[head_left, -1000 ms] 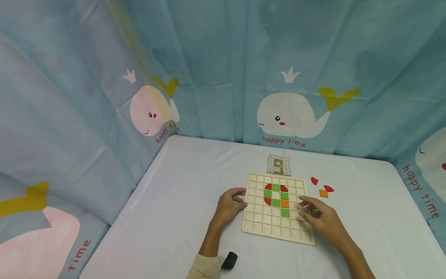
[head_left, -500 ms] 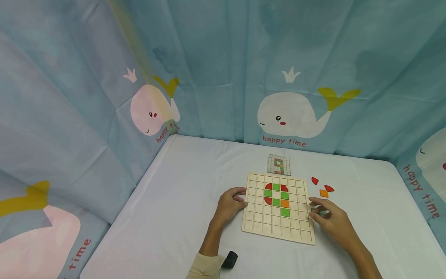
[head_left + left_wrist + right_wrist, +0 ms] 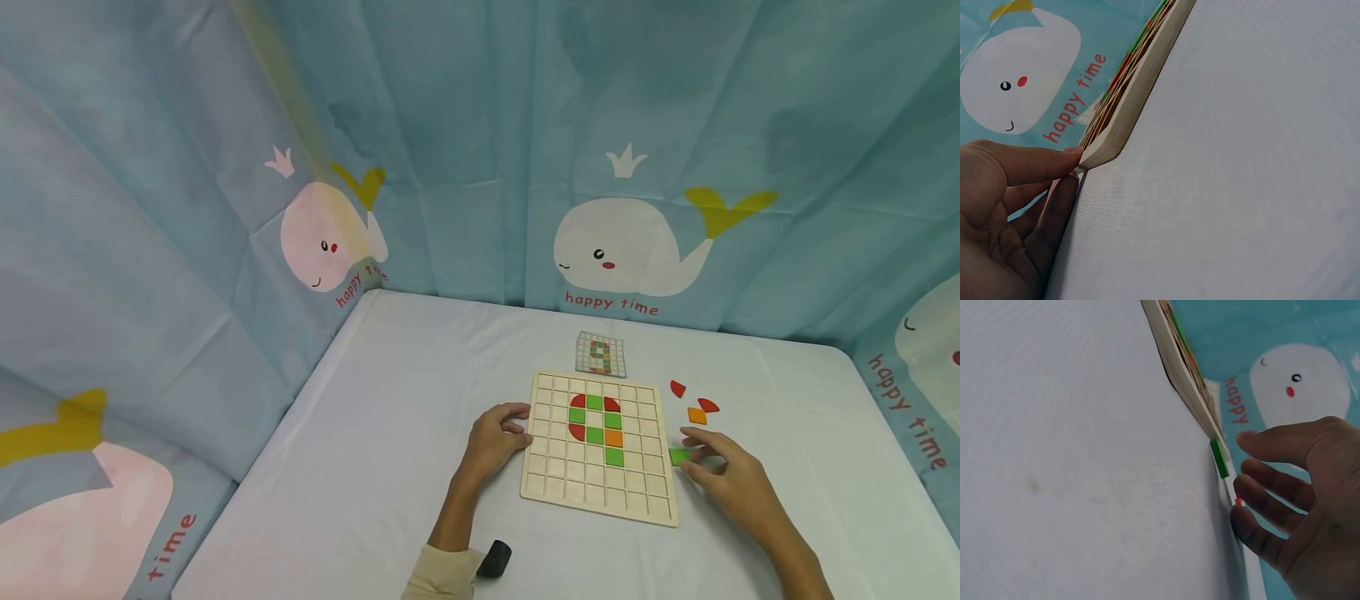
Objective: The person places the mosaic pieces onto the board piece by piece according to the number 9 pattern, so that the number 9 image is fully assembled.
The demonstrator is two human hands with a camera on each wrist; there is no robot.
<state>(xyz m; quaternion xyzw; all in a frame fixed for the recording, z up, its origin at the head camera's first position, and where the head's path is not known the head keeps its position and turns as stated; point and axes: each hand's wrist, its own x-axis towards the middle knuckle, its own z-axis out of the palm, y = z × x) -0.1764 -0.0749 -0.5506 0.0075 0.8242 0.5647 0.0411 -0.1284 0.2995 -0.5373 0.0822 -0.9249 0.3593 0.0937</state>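
Note:
My left hand pinches the left edge of a pale wooden grid board; in the left wrist view the thumb lies against its corner. Green, red and orange tiles fill some squares, among them an orange square tile and a green one below it. A loose green square tile lies against the board's right edge. My right hand is just beside that tile, its fingers loosely bent and apart. In the right wrist view nothing is between the thumb and fingers.
Behind the board stands a small pattern card. Two red quarter-round tiles and a loose orange tile lie to the right. A black object is by the left sleeve. A whale-print curtain surrounds the white table.
My right hand has moved right, from over the board's right edge to the table beside it, uncovering the loose green tile. The left hand and the board have stayed in place.

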